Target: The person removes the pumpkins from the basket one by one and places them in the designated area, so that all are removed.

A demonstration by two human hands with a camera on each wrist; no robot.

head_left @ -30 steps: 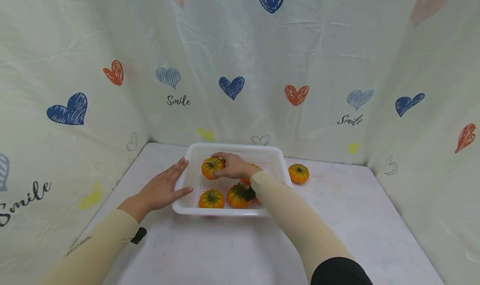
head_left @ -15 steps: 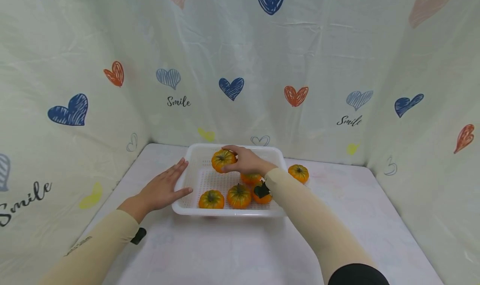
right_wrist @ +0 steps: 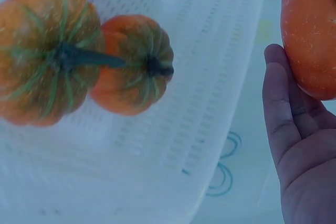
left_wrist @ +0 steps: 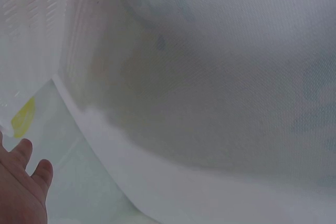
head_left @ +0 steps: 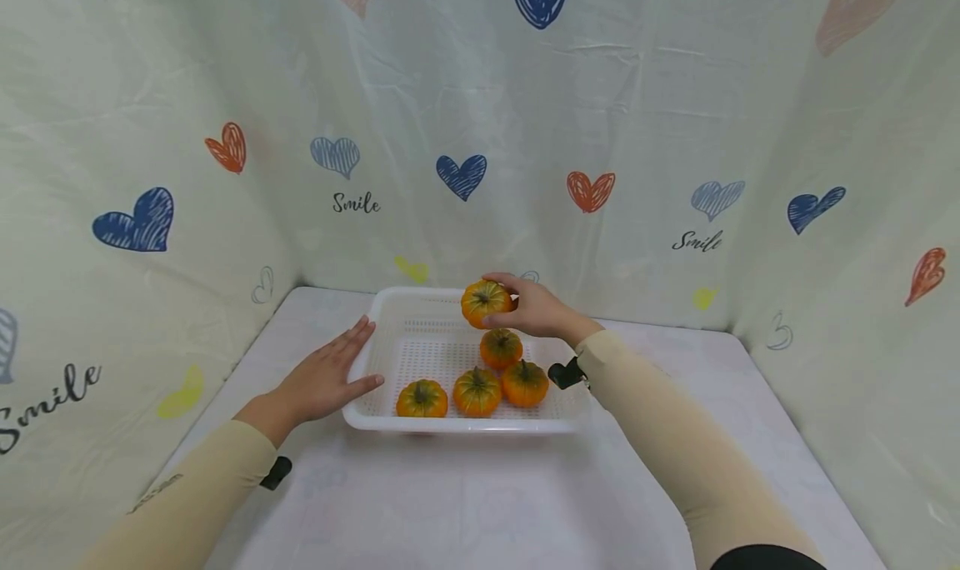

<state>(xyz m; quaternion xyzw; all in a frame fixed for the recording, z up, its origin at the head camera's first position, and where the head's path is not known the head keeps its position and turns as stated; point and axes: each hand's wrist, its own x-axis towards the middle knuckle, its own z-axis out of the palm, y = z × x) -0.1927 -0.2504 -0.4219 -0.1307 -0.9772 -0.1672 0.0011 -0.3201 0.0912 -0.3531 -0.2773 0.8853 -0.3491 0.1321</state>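
Observation:
A white perforated plastic basket (head_left: 457,425) stands on the table. My right hand (head_left: 536,310) grips a small orange pumpkin (head_left: 483,303) above the basket's back part, thumb in front and fingers behind. In the right wrist view this pumpkin's smooth orange side (right_wrist: 310,35) shows against the fingers. My left hand (head_left: 322,378) lies with straight, spread fingers on the basket's left rim. Several similar pumpkins sit in the basket: one at the front left (head_left: 422,399), one at the front middle (head_left: 477,392), one to its right (head_left: 525,383) and one behind them (head_left: 501,348).
A white cloth-covered table (head_left: 465,503) carries the basket near its back edge. Behind and beside it hangs a pale curtain (head_left: 405,78) printed with hearts. The right forearm (head_left: 667,420) crosses over the basket's right end.
My right hand has lifted the pumpkin from the basket's left back area and carried it right and up. The pumpkin right of the basket is now hidden behind the right arm. The left hand stays put.

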